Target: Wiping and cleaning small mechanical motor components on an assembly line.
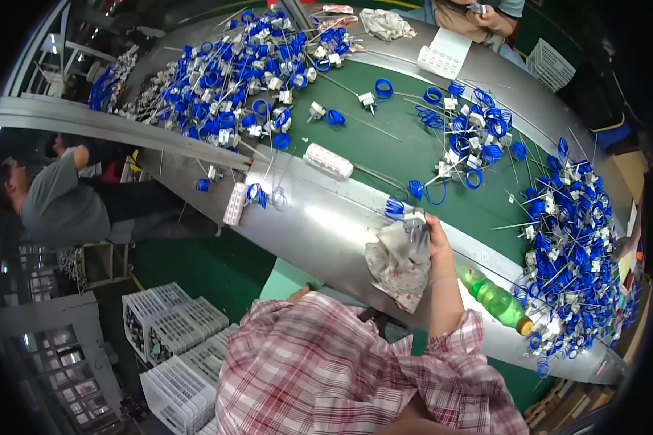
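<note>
Work table: the long curved table with a green mat and a bare steel rim (319,225) runs across in front of you, from upper left to lower right.
Big heaps: one large pile of blue wire coils with white plastic blocks and thin metal probes (228,72) lies at the far left end; a second large pile of the same parts (573,246) lies at your right, beyond the green plastic bottle with an orange cap (499,303) lying on the rim.
Small cluster: a looser group of the same blue-and-white parts (471,138) sits on the mat ahead and to the right of your hand.
Cloth: a crumpled pale rag with reddish stains (395,264) hangs from your right hand over the steel rim.
Right hand (437,239): your fingers are curled closed around the rag and, it seems, a small grey-white piece (416,221) at the top of your fist, with a blue coil just beside it; the view is too small to be sure what that piece is.
Left hand: you cannot tell its state; only a hint of it shows near your plaid shirt, well back from the table.
Key relation: the held piece sits at the near edge of the mat, touching your right fingers, with its blue coil toward the left and away from you; your right hand is the nearer one by far.
White tray: a long white moulded block (329,160) lies on the mat to the upper left of your hand, well apart, its long axis slanting along the table.
</note>
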Demonstrator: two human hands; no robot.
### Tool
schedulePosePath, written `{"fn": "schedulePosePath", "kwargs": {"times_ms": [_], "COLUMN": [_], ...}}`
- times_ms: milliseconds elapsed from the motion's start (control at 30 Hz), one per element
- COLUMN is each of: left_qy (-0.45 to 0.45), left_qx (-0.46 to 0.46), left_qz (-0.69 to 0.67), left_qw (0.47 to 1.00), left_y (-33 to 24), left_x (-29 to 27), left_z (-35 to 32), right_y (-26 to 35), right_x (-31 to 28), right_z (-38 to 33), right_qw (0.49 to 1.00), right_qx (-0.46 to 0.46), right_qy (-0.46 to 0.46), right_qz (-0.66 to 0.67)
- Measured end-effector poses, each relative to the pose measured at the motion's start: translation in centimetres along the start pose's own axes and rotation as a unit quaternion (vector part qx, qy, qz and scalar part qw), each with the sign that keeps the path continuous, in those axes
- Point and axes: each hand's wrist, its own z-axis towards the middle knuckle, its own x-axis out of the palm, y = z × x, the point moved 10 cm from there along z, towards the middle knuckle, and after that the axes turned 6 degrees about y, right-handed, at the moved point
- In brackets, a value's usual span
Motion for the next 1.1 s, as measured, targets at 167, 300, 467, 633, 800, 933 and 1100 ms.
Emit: {"fn": "schedulePosePath", "kwargs": {"times_ms": [167,300,467,633,800,933,1100], "left_qy": [0.031,0.064,0.086,0.017,-0.106,-0.301,-0.543], "left_qx": [0.105,0.174,0.252,0.388,0.531,0.581,0.418], "left_qz": [0.075,0.14,0.21,0.087,0.069,-0.03,0.118], "left_qw": [0.991,0.973,0.941,0.917,0.838,0.756,0.719], "left_y": [-27.0,-23.8,-10.8,-16.0,-26.5,-34.6,-44.2], "left_x": [0.1,-2.4,-7.6,-17.0,-26.4,-36.7,-44.5], "left_z": [14.3,8.9,-3.7,-18.3,-23.0,-18.9,-11.0], "right_y": [1.4,2.5,3.4,2.9,5.2,3.2,2.2], "right_x": [-0.4,-0.5,0.2,-0.8,-2.9,1.1,0.4], "right_z": [-0.3,-2.1,-4.7,-4.3,-5.1,-4.1,-5.9], "right_qw": [0.974,0.926,0.921,0.928,0.895,0.916,0.934], "right_qx": [-0.094,-0.17,-0.278,-0.26,-0.306,-0.313,-0.298], "right_qy": [-0.038,-0.023,-0.052,-0.083,-0.116,-0.087,-0.056], "right_qz": [-0.202,-0.336,-0.266,-0.254,-0.302,-0.235,-0.189]}}
